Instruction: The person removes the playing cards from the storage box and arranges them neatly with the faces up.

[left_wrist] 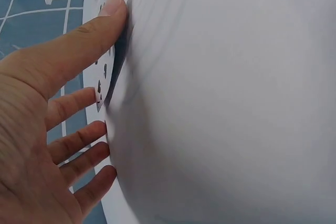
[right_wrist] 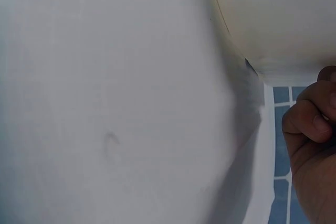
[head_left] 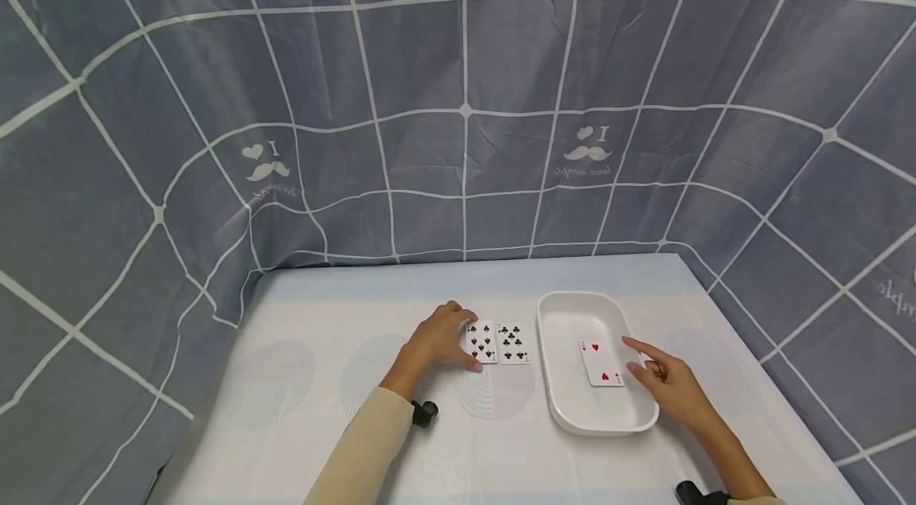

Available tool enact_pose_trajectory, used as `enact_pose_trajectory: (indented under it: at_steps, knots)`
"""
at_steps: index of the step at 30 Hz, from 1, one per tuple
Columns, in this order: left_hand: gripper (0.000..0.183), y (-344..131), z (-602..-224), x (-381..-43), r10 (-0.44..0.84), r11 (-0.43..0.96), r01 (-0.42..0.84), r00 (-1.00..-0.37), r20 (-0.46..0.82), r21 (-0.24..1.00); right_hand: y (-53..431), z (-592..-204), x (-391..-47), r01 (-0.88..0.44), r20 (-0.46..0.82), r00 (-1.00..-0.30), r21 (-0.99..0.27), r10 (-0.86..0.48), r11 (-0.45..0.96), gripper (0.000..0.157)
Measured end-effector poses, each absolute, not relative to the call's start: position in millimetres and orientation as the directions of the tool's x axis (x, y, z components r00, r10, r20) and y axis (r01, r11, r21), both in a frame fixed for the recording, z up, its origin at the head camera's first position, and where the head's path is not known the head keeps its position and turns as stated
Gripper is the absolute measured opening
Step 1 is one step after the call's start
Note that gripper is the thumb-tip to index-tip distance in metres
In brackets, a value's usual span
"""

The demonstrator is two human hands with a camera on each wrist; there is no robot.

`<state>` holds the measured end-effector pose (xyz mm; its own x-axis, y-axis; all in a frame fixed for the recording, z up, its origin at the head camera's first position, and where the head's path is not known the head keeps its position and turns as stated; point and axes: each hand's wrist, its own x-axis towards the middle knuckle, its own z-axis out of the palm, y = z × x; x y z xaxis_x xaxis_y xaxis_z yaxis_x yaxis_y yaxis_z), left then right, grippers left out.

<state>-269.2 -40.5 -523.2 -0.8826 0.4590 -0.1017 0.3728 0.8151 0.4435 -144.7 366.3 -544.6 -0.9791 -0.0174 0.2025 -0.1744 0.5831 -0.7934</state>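
Note:
My left hand (head_left: pixel 440 336) pinches a spade playing card (head_left: pixel 483 342) by its two short ends, thumb at the near end and index finger at the far one. The left wrist view shows the thumb and index finger on that card (left_wrist: pixel 106 72), its edge bowed slightly off the table, the other fingers spread. Just right of it lies a club card (head_left: pixel 514 343), face up. A two of hearts (head_left: pixel 601 363) lies face up inside a white tray (head_left: pixel 572 414). At the tray's right rim is my right hand (head_left: pixel 676 390), index finger and thumb extended and apart, the other fingers curled, holding nothing.
A white tablecloth (head_left: pixel 300 441) with pale circle prints covers the table. Grey curtain (head_left: pixel 515 52) with white grid lines hangs behind and at both sides. Dark wrist cameras sit at both wrists, the left one (head_left: pixel 425 413) close above the cloth.

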Motion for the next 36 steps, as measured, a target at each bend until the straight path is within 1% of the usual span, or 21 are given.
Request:
enact_pose_trajectory:
  at_steps: [6, 14, 17, 21, 24, 28, 31, 36]
  knots:
    - [0.092, -40.4, -523.7, -269.0, 0.452, 0.820, 0.367, -0.886, -0.102, 0.440, 364.9, -541.6, -145.6, -0.159, 0.181, -0.983, -0.794, -0.021, 0.587, 0.045]
    - [0.096, -39.0, -523.3, -267.2, 0.437, 0.827, 0.356, -0.894, -0.099, 0.435, 364.2, -534.8, -145.8, -0.117, 0.134, -0.991, -0.784, -0.017, 0.609, 0.046]
    - [0.097, -39.6, -523.3, -266.2, 0.445, 0.825, 0.365, -0.890, -0.099, 0.431, 364.2, -535.0, -145.5, -0.124, 0.140, -0.990, -0.787, -0.021, 0.604, 0.046]
    - [0.103, -39.2, -522.5, -264.4, 0.459, 0.817, 0.376, -0.883, -0.099, 0.436, 364.6, -537.1, -144.8, -0.135, 0.152, -0.988, -0.782, -0.023, 0.608, 0.045]
    - [0.103, -33.2, -520.3, -262.7, 0.464, 0.793, 0.382, -0.883, -0.064, 0.475, 365.3, -537.6, -145.6, -0.127, 0.145, -0.989, -0.778, -0.022, 0.615, 0.046]
    - [0.096, -8.5, -506.0, -257.4, 0.485, 0.742, 0.429, -0.874, 0.030, 0.515, 366.7, -538.1, -146.2, -0.111, 0.129, -0.991, -0.775, -0.017, 0.623, 0.045]
    - [0.097, 16.8, -488.0, -250.1, 0.530, 0.724, 0.504, -0.843, 0.088, 0.471, 366.6, -538.6, -146.2, -0.109, 0.127, -0.992, -0.771, -0.016, 0.627, 0.045]
    - [0.104, 56.2, -466.0, -240.8, 0.620, 0.710, 0.620, -0.775, 0.121, 0.335, 365.5, -540.9, -145.5, -0.120, 0.140, -0.990, -0.763, -0.018, 0.635, 0.045]
